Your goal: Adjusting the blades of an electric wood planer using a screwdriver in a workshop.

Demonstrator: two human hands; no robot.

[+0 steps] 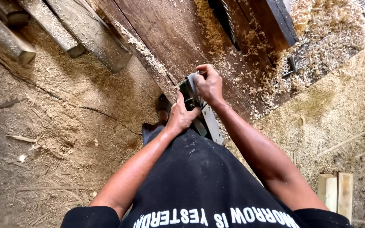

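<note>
Both my hands are on a dark green power planer (190, 98) with a flat silver base plate (212, 123), held at the near edge of a dark wooden workbench (174, 38). My left hand (180, 117) grips the tool's body from the near side. My right hand (209, 83) closes around its top front end, fingers curled over a grey part. The planer is tilted, its base plate facing right. Most of the tool's body is hidden by my hands.
Wood shavings (317, 38) lie thick on the bench's right side and over the ground. Rough timber beams (85, 33) lie at the upper left. Short pale wood offcuts (336, 190) stand at the lower right. A dark plank (275, 21) lies on the bench.
</note>
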